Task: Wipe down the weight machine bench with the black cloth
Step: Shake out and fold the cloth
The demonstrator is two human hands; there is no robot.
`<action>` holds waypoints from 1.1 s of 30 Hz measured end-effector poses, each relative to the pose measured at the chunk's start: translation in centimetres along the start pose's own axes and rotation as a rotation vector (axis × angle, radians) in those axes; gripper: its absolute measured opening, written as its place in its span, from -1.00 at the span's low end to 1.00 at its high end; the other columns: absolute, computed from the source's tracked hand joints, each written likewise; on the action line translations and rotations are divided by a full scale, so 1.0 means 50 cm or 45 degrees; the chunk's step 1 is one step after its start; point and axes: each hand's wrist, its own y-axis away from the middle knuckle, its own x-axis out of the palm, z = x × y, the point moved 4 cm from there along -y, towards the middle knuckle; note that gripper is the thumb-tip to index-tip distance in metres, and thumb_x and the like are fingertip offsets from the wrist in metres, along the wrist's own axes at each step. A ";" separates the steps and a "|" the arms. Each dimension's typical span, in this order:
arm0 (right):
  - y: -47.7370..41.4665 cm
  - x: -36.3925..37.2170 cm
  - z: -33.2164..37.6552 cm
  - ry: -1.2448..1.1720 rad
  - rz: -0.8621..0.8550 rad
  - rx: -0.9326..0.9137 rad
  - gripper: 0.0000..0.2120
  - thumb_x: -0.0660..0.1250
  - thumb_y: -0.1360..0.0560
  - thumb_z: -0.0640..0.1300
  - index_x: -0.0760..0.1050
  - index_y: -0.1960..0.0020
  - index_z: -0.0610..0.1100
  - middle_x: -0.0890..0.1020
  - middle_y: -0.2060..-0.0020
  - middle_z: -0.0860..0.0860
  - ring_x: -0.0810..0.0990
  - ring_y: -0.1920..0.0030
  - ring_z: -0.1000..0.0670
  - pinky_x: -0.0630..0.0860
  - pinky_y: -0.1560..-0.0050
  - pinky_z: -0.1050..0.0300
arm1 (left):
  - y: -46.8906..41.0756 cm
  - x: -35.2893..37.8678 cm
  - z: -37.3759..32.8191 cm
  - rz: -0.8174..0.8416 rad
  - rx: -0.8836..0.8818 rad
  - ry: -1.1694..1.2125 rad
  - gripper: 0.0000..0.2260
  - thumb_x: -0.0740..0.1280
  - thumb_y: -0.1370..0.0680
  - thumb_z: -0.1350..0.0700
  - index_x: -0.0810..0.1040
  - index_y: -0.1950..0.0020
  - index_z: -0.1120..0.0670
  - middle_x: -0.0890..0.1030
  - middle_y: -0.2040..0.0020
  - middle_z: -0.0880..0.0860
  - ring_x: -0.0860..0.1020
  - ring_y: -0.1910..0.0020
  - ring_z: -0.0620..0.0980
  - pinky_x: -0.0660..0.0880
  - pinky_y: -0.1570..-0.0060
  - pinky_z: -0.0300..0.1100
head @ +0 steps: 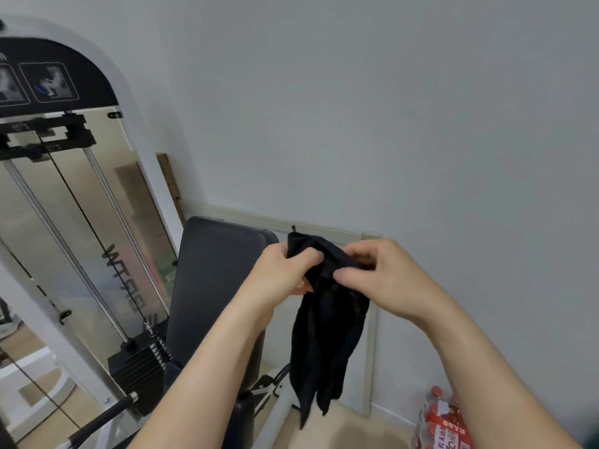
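Note:
A black cloth (324, 338) hangs bunched in the air in front of me. My left hand (282, 270) pinches its top left part and my right hand (385, 277) grips the top right part. Most of the cloth dangles below both hands. The weight machine bench (214, 280), a dark padded backrest, stands upright just left of and behind my left hand. The cloth does not touch the bench.
The white weight machine frame (97, 367) with its steel guide rods, cable and black weight stack (139, 364) fills the left side. A pack of red-capped bottles (444, 419) sits on the floor at lower right. A framed board (369, 351) leans against the grey wall.

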 end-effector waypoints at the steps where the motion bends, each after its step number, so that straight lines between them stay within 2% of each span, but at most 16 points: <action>1: -0.001 -0.009 -0.005 -0.117 0.007 0.031 -0.86 0.34 -0.44 -0.19 0.58 0.19 -0.27 0.57 0.31 -0.19 0.51 0.25 -0.04 0.40 0.17 0.04 | -0.001 0.002 0.006 0.103 -0.054 0.186 -0.92 0.31 -0.53 0.18 0.55 0.00 0.08 0.52 0.48 -0.05 0.51 0.49 -0.11 0.53 0.20 -0.13; 2: -0.003 -0.018 -0.014 -0.328 -0.016 0.078 -0.82 0.33 -0.44 -0.19 0.55 0.22 -0.32 0.52 0.30 -0.19 0.46 0.23 -0.08 0.38 0.17 0.03 | -0.002 0.002 0.010 0.150 -0.083 0.393 -0.80 0.31 -0.54 0.22 0.47 -0.16 0.10 0.53 0.46 -0.01 0.53 0.50 -0.09 0.53 0.22 -0.12; 4: -0.006 -0.021 -0.027 -0.817 -0.100 0.205 -0.83 0.28 -0.48 -0.22 0.59 0.18 -0.29 0.55 0.23 -0.23 0.50 0.17 -0.15 0.45 0.12 0.00 | -0.001 -0.001 0.006 0.148 -0.028 0.738 -0.66 0.33 -0.54 0.21 0.35 -0.27 0.03 0.58 0.34 0.06 0.60 0.41 -0.01 0.55 0.22 -0.11; 6: -0.010 -0.012 -0.037 -1.040 -0.128 0.274 -0.79 0.24 -0.53 -0.23 0.62 0.04 -0.32 0.62 0.07 -0.30 0.57 0.05 -0.23 0.46 -0.02 -0.09 | 0.007 0.006 -0.003 0.146 0.128 0.663 -0.66 0.38 -0.52 0.09 0.35 -0.24 -0.03 0.64 0.15 0.04 0.65 0.20 -0.01 0.58 0.12 -0.13; 8: -0.009 -0.002 -0.040 -1.042 -0.090 0.296 -0.74 0.22 -0.57 -0.18 0.63 -0.02 -0.30 0.66 -0.01 -0.29 0.62 -0.01 -0.24 0.51 -0.06 -0.10 | 0.025 0.030 -0.015 0.171 0.273 0.227 -0.65 0.46 -0.45 0.01 0.42 -0.16 -0.06 0.64 0.04 -0.06 0.62 0.05 -0.16 0.55 0.04 -0.26; 10: -0.007 0.001 -0.036 -1.005 -0.043 0.295 -0.70 0.18 -0.60 -0.14 0.67 0.03 -0.22 0.69 0.03 -0.23 0.67 0.04 -0.14 0.58 0.07 0.02 | 0.032 0.042 -0.020 0.026 0.410 -0.115 -0.69 0.51 -0.41 -0.01 0.49 -0.07 -0.10 0.62 0.07 -0.20 0.57 0.06 -0.32 0.48 0.11 -0.42; 12: -0.007 0.001 -0.040 -1.062 -0.058 0.322 -0.67 0.15 -0.61 -0.13 0.68 0.07 -0.19 0.70 0.05 -0.18 0.67 0.04 -0.09 0.56 0.01 0.00 | 0.033 0.038 -0.026 -0.159 0.504 -0.180 -0.82 0.47 -0.45 0.01 0.56 -0.01 -0.11 0.62 0.19 -0.28 0.56 0.16 -0.31 0.44 0.20 -0.48; 15: -0.007 0.003 -0.052 -1.153 -0.053 0.375 -0.65 0.10 -0.60 -0.06 0.60 -0.10 -0.21 0.62 -0.11 -0.19 0.60 -0.09 -0.11 0.46 -0.13 -0.05 | 0.020 0.030 -0.018 -0.229 0.507 -0.198 -0.93 0.38 -0.53 0.01 0.64 0.04 -0.15 0.61 0.27 -0.13 0.54 0.26 -0.14 0.48 0.21 -0.31; 17: 0.000 0.016 -0.047 -1.216 0.080 0.344 -0.57 0.06 -0.62 0.00 0.56 -0.21 -0.24 0.62 -0.16 -0.17 0.60 -0.17 -0.10 0.47 -0.17 -0.01 | 0.009 0.026 -0.003 -0.277 0.452 -0.216 -0.92 0.37 -0.53 -0.03 0.65 0.07 -0.21 0.55 0.19 -0.15 0.52 0.14 -0.18 0.43 0.11 -0.27; 19: 0.004 0.026 -0.048 -1.141 0.127 0.273 -0.67 0.15 -0.60 -0.12 0.56 -0.21 -0.27 0.65 -0.12 -0.19 0.61 -0.18 -0.11 0.50 -0.23 0.00 | 0.000 0.025 0.008 -0.333 0.356 -0.182 -0.92 0.38 -0.50 -0.08 0.66 0.06 -0.19 0.52 -0.01 -0.13 0.48 -0.09 -0.15 0.42 -0.08 -0.23; 20: 0.003 0.027 -0.054 -1.053 0.070 0.260 -0.73 0.21 -0.57 -0.23 0.55 -0.19 -0.29 0.65 -0.10 -0.22 0.62 -0.16 -0.15 0.51 -0.23 -0.02 | -0.003 0.024 0.015 -0.355 0.297 -0.098 -0.91 0.39 -0.49 -0.08 0.67 0.08 -0.14 0.51 -0.02 -0.11 0.49 -0.10 -0.15 0.43 -0.10 -0.23; 23: -0.001 0.006 -0.083 -0.875 -0.282 0.355 -0.82 0.22 -0.50 -0.41 0.56 -0.04 -0.32 0.66 0.07 -0.23 0.65 0.01 -0.15 0.56 -0.05 0.02 | -0.001 0.011 0.023 -0.407 0.187 0.277 -0.82 0.39 -0.53 0.02 0.66 0.24 0.04 0.57 0.27 -0.10 0.52 0.29 -0.22 0.47 0.22 -0.35; 25: 0.000 -0.011 -0.094 -0.762 -0.368 0.393 -0.88 0.27 -0.49 -0.37 0.58 0.04 -0.29 0.67 0.15 -0.16 0.66 0.13 -0.08 0.57 0.00 -0.01 | 0.000 0.003 0.025 -0.380 0.135 0.433 -0.85 0.36 -0.56 0.08 0.68 0.14 0.10 0.65 0.25 -0.01 0.57 0.32 -0.11 0.53 0.31 -0.30; 28: 0.001 -0.018 -0.096 -0.754 -0.281 0.390 -0.93 0.36 -0.49 -0.30 0.61 0.05 -0.25 0.68 0.19 -0.10 0.67 0.19 -0.02 0.60 0.06 0.03 | -0.001 0.001 0.027 -0.366 0.120 0.491 -0.90 0.35 -0.55 0.18 0.66 0.01 0.04 0.55 0.35 -0.01 0.46 0.47 -0.13 0.45 0.45 -0.34; 30: -0.004 -0.010 -0.088 -0.817 -0.170 0.364 -0.90 0.38 -0.49 -0.27 0.63 0.02 -0.23 0.70 0.17 -0.08 0.68 0.17 0.00 0.60 0.11 0.07 | -0.003 0.011 0.023 -0.257 0.130 0.539 -0.79 0.35 -0.54 0.24 0.61 -0.11 0.00 0.41 0.42 -0.01 0.37 0.56 -0.14 0.43 0.46 -0.31; 33: -0.010 0.002 -0.073 -0.867 -0.045 0.308 -0.83 0.33 -0.50 -0.30 0.63 -0.06 -0.24 0.70 0.10 -0.13 0.68 0.09 -0.07 0.57 0.01 -0.01 | -0.005 0.024 0.015 0.014 0.162 0.670 -0.75 0.34 -0.49 0.30 0.64 -0.12 0.08 0.53 0.26 0.10 0.48 0.47 -0.09 0.52 0.33 -0.24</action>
